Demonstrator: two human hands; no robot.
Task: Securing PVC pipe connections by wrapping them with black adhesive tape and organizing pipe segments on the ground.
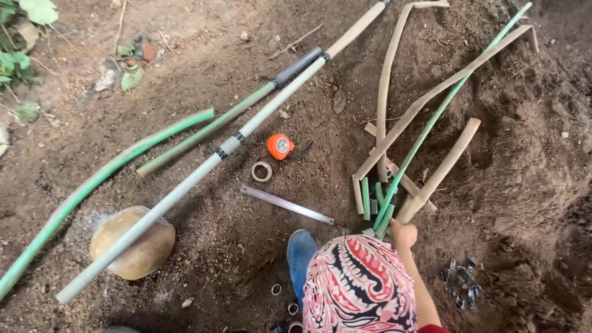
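With the right hand (404, 234) closed on the near end of the green pipe (431, 122) in the right-hand bundle, the left hand unseen, the crossing tan pipes (444, 163) could be snagged and sprung loose

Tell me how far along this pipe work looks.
Done: a long pale pipe lies across the soil, joined with dark-banded couplings. In hand: the right hand grips the near end of a bent tan pipe beside a thin green pipe. Left: short cut pieces, saw blade and tape measure lie loose.
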